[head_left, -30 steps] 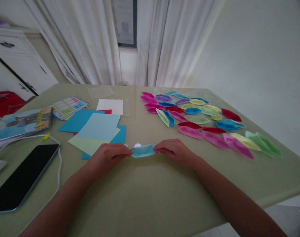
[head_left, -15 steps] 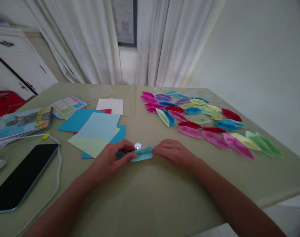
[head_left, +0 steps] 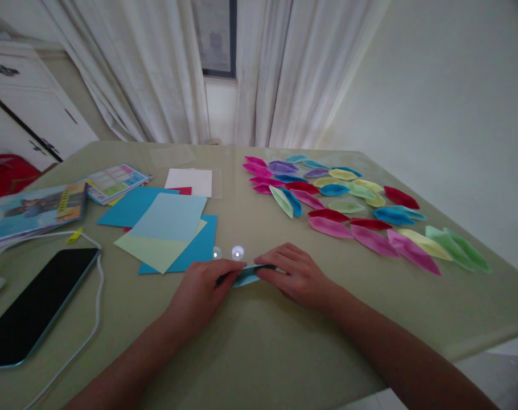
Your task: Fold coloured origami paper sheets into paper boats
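Between my two hands is a small folded piece of light blue paper [head_left: 245, 277], held just above the table near its front. My left hand [head_left: 206, 285] pinches its left end between thumb and fingers. At the other end, my right hand [head_left: 291, 273] grips it the same way, fingers bent over the top edge. Much of the paper is hidden behind my fingers. Left of my hands lie loose square sheets, with a pale blue sheet [head_left: 173, 213] on top and a bright blue sheet [head_left: 201, 245] under it.
Many folded paper boats [head_left: 331, 227] in several colours cover the table's right side. At left lie a black-screened phone [head_left: 41, 307], a white cable [head_left: 99, 302], a picture book [head_left: 37, 210] and a printed booklet [head_left: 118, 181]. A white square sheet [head_left: 190, 182] lies farther back.
Both hands have come closer together and slightly lower, their fingers now covering more of the blue paper. The right hand's fingers have moved over its top edge.
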A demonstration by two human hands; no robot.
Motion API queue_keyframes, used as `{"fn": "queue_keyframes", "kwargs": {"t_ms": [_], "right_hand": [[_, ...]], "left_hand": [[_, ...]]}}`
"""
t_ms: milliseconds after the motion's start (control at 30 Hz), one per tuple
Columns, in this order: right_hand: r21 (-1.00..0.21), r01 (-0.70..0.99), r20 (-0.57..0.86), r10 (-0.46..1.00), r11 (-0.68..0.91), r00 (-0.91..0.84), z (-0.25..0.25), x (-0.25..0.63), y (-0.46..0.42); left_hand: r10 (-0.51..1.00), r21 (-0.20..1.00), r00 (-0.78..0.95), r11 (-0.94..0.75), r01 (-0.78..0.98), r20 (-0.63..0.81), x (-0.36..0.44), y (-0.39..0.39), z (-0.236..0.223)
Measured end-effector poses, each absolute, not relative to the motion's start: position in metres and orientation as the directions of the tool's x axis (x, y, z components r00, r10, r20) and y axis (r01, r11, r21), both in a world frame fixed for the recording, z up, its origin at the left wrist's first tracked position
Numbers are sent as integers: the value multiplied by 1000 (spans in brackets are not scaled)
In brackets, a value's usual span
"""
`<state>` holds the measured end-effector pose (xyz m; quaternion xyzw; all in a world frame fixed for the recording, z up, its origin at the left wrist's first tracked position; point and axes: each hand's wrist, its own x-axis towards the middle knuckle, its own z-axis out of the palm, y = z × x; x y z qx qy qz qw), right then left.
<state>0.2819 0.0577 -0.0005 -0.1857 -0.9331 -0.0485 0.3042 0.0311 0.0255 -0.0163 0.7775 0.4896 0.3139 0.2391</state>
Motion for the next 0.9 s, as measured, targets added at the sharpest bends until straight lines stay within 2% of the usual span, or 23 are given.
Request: {"fn": "queue_keyframes", "kwargs": {"t_ms": [100,267,367,433,533,600,633,733,900], "right_hand": [[-27,353,570,304,935,-763,3,283,59],[-106,390,509,387,915,-769,7,286,63],[-199,420,565,454,886,-689,6,289,66],[-229,481,618,508,846,-599,6,292,70],[-217,717,643,649,663,-406,12,304,89],[-153,887,588,762,435,-272,21,319,113],[-99,954,542,819,284,-188,27,329,129],[-58,993,512,857,99,-56,44,361,180],[3,999,419,907,-38,33,59,394,244]], "left_hand": [[934,703,271,-356,616,235,29,29,-17],[956,769,192,-293,568,222,30,32,-14],[963,804,121,-269,530,242,25,37,-8],[952,763,49,-273,587,302,16,43,-6],[907,596,4,-280,752,420,2,54,-12],[897,548,-15,-256,796,441,-4,59,-21],[900,463,4,-228,856,437,-5,60,-26],[913,317,80,-220,922,401,-3,61,-38],[921,318,86,-217,923,379,-1,62,-45]]}}
